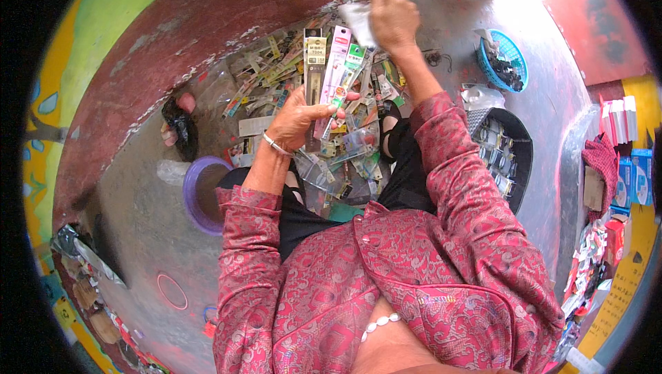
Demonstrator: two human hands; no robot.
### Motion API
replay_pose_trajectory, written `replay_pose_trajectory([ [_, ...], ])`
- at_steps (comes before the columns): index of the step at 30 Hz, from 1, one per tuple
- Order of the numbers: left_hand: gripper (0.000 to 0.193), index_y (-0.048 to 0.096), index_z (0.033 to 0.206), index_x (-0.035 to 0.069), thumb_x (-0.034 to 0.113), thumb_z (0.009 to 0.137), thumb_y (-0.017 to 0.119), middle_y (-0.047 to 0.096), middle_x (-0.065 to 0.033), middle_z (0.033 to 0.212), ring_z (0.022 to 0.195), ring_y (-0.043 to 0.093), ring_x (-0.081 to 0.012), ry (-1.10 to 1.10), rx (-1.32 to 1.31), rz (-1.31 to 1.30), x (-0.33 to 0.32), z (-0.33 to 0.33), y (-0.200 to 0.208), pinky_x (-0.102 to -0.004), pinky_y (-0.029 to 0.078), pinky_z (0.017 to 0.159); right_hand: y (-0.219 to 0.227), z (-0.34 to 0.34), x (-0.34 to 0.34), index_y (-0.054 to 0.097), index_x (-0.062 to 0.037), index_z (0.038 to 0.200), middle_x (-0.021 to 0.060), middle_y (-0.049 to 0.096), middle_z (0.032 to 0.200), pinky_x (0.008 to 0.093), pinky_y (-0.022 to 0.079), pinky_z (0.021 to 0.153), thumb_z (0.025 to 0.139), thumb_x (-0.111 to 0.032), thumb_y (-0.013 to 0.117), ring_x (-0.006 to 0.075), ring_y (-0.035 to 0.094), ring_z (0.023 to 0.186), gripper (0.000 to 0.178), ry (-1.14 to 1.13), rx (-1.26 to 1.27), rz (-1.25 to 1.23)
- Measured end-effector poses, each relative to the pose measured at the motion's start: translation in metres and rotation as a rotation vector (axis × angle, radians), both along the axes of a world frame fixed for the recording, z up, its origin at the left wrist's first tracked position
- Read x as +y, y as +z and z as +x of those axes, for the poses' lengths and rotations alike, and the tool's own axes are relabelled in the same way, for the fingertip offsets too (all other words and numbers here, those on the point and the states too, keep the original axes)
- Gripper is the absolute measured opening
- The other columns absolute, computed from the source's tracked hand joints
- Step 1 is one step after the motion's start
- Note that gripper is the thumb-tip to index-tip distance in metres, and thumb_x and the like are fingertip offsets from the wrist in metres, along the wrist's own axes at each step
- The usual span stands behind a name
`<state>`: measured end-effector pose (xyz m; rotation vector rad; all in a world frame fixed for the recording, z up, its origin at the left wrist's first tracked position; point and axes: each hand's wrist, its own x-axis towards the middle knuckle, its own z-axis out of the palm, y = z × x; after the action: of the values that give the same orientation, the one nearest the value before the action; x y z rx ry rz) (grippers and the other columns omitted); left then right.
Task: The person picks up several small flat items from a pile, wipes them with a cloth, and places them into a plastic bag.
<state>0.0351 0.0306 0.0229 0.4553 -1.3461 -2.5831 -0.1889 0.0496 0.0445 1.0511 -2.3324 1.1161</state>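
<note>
Three slim, long packages are fanned upright in my left hand (298, 117), its thumb pressed across them. One is a dark package (314, 77) with a beige label, one is a pink and white package (336, 57), and the third is a green-topped clear package (352, 64). My right hand (394, 19) is raised farther off, its fingers closed around a whitish, crumpled sheet (357, 21) that looks like thin plastic and is partly blurred. Below both hands a loose pile of similar slim packages and plastic wrappers (276, 64) covers the floor between my feet.
A purple basin (189, 198) stands by my left leg. On the right are a black tub (527, 167) holding several packages and a blue basket (523, 64) with dark items. A black plastic bag (185, 133) lies near the curved red wall (158, 50).
</note>
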Motion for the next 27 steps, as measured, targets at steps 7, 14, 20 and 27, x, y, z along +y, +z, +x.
replay_pose_trajectory([
  [7,0.028,0.053,0.1,-0.001,0.001,0.072,0.059,0.061,-0.0071,0.08,0.065,0.057,-0.0126,0.065,-0.129,-0.013,-0.004,-0.004,-0.023,-0.0232,0.05,0.057,-0.005,0.097,0.011,0.06,-0.0131,0.082,0.0069,0.055,0.079,0.0339,0.048,0.058,0.068,-0.021,0.065,0.0247,0.058,0.069,0.017,0.654,0.346,-0.138],
  [14,0.038,0.047,0.111,-0.002,-0.002,0.073,0.056,0.06,-0.0142,0.099,0.067,0.058,-0.0126,-0.002,-0.082,-0.071,0.002,0.0,-0.003,-0.0239,0.05,0.059,-0.006,0.007,-0.004,0.059,-0.0138,0.087,0.008,0.054,0.079,0.0353,0.049,0.059,0.073,-0.021,0.06,0.0238,0.057,0.071,0.016,0.126,0.377,0.087],
  [20,0.039,0.046,0.113,-0.003,0.0,0.076,0.056,0.06,-0.0134,0.098,0.068,0.059,-0.0134,0.102,-0.05,0.053,-0.006,-0.002,-0.008,-0.0256,0.052,0.057,0.016,-0.01,0.028,0.066,-0.0036,0.086,0.0104,0.065,0.08,0.0281,0.047,0.065,0.078,-0.025,0.06,0.015,0.06,0.072,0.023,0.35,-0.421,-0.168],
  [27,0.031,0.05,0.106,0.0,-0.003,0.075,0.056,0.061,-0.0106,0.092,0.076,0.062,-0.0175,0.089,-0.104,-0.091,-0.005,-0.005,-0.012,-0.0262,0.052,0.061,0.004,0.057,0.014,0.066,-0.0011,0.085,0.0127,0.064,0.077,0.0295,0.047,0.068,0.069,-0.027,0.066,0.0171,0.06,0.071,0.03,0.58,-0.367,0.181],
])
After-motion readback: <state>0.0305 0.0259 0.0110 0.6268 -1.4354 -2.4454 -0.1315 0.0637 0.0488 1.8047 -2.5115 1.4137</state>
